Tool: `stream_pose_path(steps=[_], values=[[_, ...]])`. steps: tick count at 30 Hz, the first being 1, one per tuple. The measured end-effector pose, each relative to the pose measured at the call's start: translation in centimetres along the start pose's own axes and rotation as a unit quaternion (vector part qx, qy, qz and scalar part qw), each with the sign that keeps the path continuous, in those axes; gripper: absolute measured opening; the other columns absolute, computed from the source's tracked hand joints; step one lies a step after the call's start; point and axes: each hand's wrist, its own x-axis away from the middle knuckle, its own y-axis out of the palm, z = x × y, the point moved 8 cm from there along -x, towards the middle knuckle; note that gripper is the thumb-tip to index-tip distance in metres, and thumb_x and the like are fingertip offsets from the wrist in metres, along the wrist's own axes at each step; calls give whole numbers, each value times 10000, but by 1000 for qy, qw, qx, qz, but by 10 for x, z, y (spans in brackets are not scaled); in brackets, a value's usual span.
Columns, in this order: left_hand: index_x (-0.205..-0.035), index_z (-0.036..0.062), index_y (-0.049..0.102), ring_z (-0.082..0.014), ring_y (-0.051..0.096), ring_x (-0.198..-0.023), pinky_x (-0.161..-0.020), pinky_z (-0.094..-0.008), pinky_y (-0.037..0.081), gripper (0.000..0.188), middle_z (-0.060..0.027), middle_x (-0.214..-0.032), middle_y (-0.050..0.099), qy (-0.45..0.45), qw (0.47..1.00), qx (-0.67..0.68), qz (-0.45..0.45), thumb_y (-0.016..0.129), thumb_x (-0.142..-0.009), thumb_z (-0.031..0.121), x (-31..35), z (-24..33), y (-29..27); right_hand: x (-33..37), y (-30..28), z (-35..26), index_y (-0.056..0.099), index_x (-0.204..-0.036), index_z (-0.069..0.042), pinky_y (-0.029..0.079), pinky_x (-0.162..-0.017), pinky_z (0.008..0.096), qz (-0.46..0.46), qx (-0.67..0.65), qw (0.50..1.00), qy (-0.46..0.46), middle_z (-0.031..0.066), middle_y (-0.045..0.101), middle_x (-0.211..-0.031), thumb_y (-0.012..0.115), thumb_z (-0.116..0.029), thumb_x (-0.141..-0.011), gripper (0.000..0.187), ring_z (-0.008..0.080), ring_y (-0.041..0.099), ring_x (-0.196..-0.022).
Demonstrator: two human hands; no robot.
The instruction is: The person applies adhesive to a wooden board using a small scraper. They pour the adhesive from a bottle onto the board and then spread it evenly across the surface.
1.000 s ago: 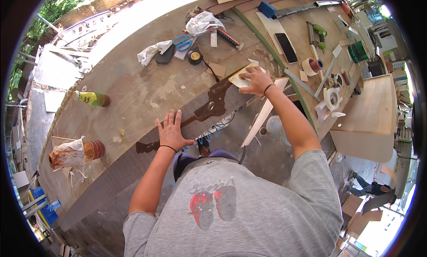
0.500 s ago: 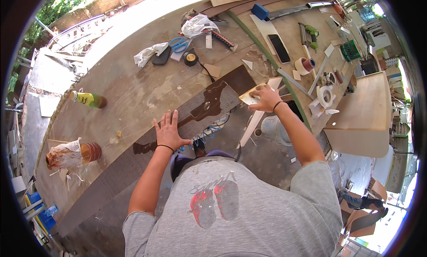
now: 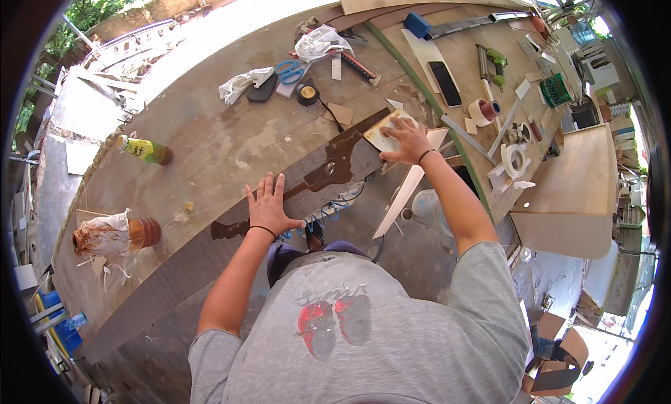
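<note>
A long dark brown-grey board [image 3: 168,289] lies along the table's near edge. Across its upper face runs a glossy, wet-looking brown patch [image 3: 335,168]. My left hand [image 3: 266,207] rests on the board with fingers spread, holding nothing, beside the patch. At the board's far right end, my right hand [image 3: 405,140] grips a flat cream-coloured piece [image 3: 381,131] with yellow-brown stained edges. That piece is down on the board or just over it, hiding the end of the patch; its exact kind is unclear.
Left on the table [image 3: 210,159] are a green-labelled bottle [image 3: 145,151] and a brown-stained jar [image 3: 115,235] wrapped in cloth. Scissors [image 3: 289,71] and a tape measure [image 3: 307,94] lie beyond the board. A phone [image 3: 444,83], tape rolls [image 3: 484,112] and a green can [image 3: 556,89] are at right.
My right hand has moved left and farther away with the cream-coloured piece, from beside the board's right end onto it. My left hand keeps its place on the board.
</note>
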Motion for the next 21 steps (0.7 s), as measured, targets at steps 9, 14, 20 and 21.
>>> stream_pose_path(steps=[9, 14, 20, 21], values=[[-1540, 126, 227, -306, 244, -1459, -1184, -594, 126, 1327, -125, -1570, 278, -1, 1000, 26, 11, 860, -488, 627, 1, -2, 1, 2, -32, -39, 672, -1245, -294, 323, -1035, 605, -74, 41, 992, -96, 85, 526, -1409, 731, -634, -659, 680, 299, 408, -1358], [-1540, 124, 231, -305, 239, -1461, -1186, -592, 124, 1321, -124, -1573, 274, -2, 1000, 23, 2, 859, -489, 622, -1, -1, -1, -10, -8, -51, 651, -1267, -281, 289, -1050, 670, -135, 71, 982, -107, 77, 487, -1449, 720, -592, -678, 669, 298, 367, -1390], [-1545, 153, 218, -293, 230, -1465, -1188, -595, 117, 1334, -109, -1572, 271, -9, 1000, 2, -1, 836, -489, 686, -1, -2, 3, -19, -21, -8, 668, -1244, -275, 311, -1037, 655, -188, 67, 980, -21, 83, 505, -1431, 725, -540, -669, 635, 300, 382, -1375], [-1545, 154, 218, -294, 233, -1463, -1186, -598, 120, 1332, -110, -1570, 274, -5, 1000, 2, -1, 837, -489, 682, -1, -1, 4, -22, -25, -11, 670, -1240, -273, 309, -1042, 652, -160, 54, 985, -26, 81, 509, -1429, 719, -532, -670, 628, 301, 382, -1376]])
